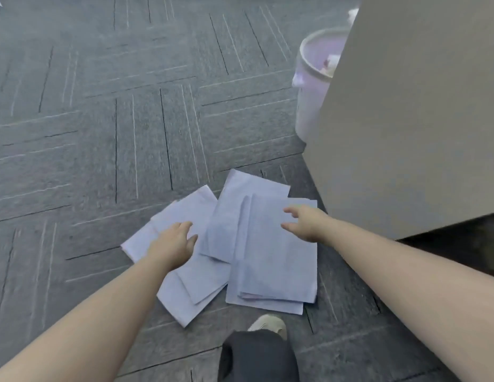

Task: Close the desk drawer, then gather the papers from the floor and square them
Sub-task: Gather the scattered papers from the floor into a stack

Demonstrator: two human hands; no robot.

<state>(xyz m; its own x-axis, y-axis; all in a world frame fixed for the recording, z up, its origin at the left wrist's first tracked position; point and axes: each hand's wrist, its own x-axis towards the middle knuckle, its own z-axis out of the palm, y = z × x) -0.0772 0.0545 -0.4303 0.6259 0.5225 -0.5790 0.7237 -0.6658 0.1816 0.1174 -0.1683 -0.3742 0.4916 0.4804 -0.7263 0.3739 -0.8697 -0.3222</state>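
While the papers lie scattered and overlapping on the grey carpet, the left hand and right hand are held over them, fingers spread, nothing gripped. A grey cabinet stands just beside the sheets, partly hiding a white bin; a shoe is seen near them.

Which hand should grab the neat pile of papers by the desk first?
Probably the right hand. It hovers open over the tidier pile beside the desk. The left hand is over the fanned-out sheets, farther away.
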